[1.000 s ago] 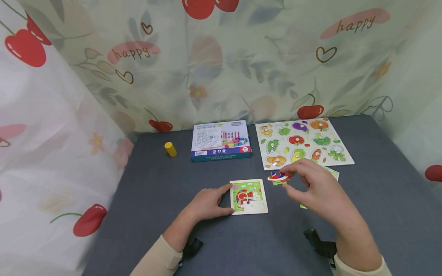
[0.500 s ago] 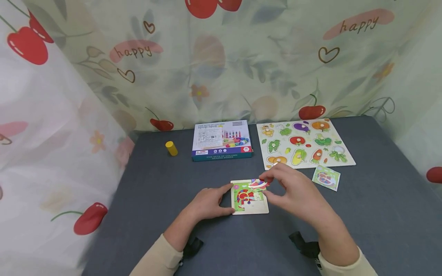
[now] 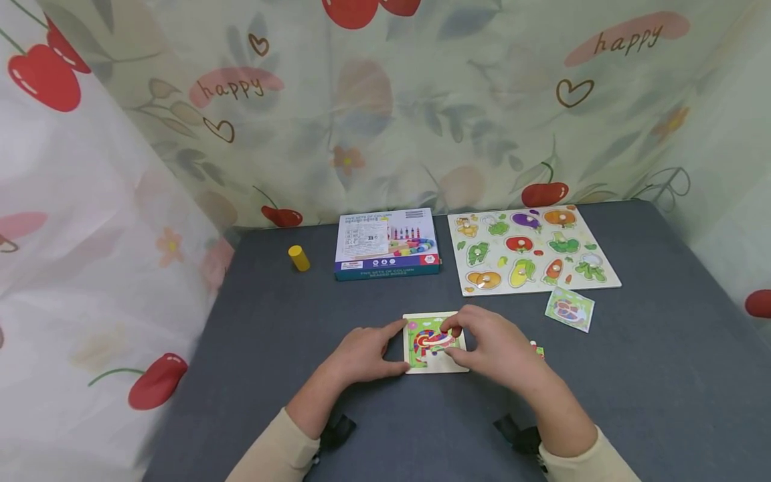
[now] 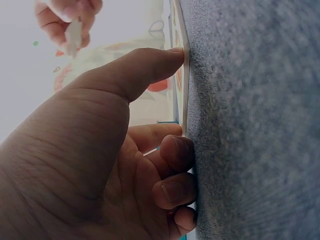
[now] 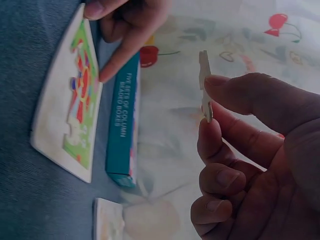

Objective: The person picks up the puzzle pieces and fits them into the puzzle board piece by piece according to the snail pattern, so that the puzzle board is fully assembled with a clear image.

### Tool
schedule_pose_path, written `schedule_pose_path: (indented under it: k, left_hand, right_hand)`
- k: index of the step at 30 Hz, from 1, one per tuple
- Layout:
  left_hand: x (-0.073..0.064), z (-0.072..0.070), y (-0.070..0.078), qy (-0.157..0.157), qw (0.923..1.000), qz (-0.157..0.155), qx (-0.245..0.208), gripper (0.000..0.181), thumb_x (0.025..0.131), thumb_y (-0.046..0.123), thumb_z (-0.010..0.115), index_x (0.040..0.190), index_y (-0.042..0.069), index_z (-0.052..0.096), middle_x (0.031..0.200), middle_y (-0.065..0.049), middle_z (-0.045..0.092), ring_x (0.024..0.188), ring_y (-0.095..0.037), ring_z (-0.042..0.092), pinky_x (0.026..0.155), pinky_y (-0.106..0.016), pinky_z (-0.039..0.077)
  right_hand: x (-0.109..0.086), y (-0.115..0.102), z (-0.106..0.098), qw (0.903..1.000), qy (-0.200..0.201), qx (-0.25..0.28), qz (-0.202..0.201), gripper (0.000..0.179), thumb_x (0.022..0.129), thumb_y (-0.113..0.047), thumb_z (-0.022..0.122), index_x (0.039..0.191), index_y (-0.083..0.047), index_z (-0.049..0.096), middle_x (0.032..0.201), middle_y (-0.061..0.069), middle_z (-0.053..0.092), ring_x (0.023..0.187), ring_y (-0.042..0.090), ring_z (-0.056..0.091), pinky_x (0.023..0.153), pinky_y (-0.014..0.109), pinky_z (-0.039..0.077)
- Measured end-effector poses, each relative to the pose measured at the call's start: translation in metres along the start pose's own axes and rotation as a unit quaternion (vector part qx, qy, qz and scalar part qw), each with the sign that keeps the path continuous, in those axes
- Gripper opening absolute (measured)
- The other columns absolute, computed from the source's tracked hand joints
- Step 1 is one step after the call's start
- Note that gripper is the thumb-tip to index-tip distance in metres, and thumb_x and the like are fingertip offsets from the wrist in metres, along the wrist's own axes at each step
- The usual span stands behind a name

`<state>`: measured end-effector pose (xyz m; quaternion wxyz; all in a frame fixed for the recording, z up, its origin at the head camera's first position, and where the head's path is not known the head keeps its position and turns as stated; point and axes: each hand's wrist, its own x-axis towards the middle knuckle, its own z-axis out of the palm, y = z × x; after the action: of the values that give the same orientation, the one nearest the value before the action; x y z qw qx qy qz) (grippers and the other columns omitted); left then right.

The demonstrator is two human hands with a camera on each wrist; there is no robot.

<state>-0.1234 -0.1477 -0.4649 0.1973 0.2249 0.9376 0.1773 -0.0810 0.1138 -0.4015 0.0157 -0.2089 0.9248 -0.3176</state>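
Observation:
A small square jigsaw board [image 3: 448,364] with a pale wooden rim lies on the grey-blue cloth; its bare wood shows at the lower right. My left hand [image 3: 361,355] rests thumb and forefinger, spread apart, against its left corners, the other fingers bent beneath. Over the board's right half, my right hand [image 3: 496,345] pinches a jigsaw piece [image 5: 204,65] between thumb and forefinger. The right wrist view shows that piece edge-on, raised off the board. Another jigsaw piece [image 3: 538,349] pokes out from behind the right wrist, mostly hidden.
A small picture card [image 3: 569,310] lies at right, beside a large vegetable peg puzzle [image 3: 506,261]. Behind the board is a beaded-boxes carton [image 3: 387,273]; left of that, a yellow cylinder [image 3: 298,258]. Patterned curtains [image 3: 361,134] close off the table's back and sides.
My right hand has carried the jigsaw piece leftward from beside the board to above it. The picture card has come into view from behind the hand. My left hand stays put.

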Motion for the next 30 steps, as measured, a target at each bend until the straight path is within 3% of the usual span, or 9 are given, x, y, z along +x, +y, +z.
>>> schedule_pose_path:
  k: [13,20,30]
  left_hand:
    - [0.0,0.0,0.0,0.003,1.0,0.006,-0.004,0.086,0.087,0.06,0.072,0.159,0.024,0.041,0.075,0.009,0.055,0.074,-0.014,0.054,0.069,-0.035,0.042]
    - [0.0,0.0,0.0,0.002,0.9999,0.01,-0.004,0.086,0.088,0.06,0.072,0.159,0.023,0.041,0.073,0.007,0.055,0.072,-0.014,0.054,0.068,-0.034,0.041]
    - [0.0,0.0,0.0,0.003,1.0,0.005,-0.007,0.087,0.087,0.061,0.071,0.159,0.024,0.041,0.085,0.012,0.06,0.084,-0.014,0.056,0.076,-0.036,0.044]
  right_hand:
    - [0.011,0.017,0.032,0.9968,-0.064,-0.005,0.048,0.025,0.082,-0.018,0.087,0.106,-0.015,0.078,0.087,-0.008,0.062,0.08,0.014,0.056,0.073,0.036,0.048]
    - [0.014,0.026,0.043,0.9966,-0.065,-0.023,0.046,0.025,0.081,-0.018,0.088,0.105,-0.012,0.08,0.085,-0.008,0.065,0.077,0.011,0.055,0.072,0.035,0.048]
    - [0.015,0.031,0.053,0.9961,-0.068,-0.016,0.054,0.02,0.081,-0.017,0.088,0.098,-0.011,0.081,0.081,-0.007,0.064,0.075,0.011,0.054,0.07,0.034,0.047]
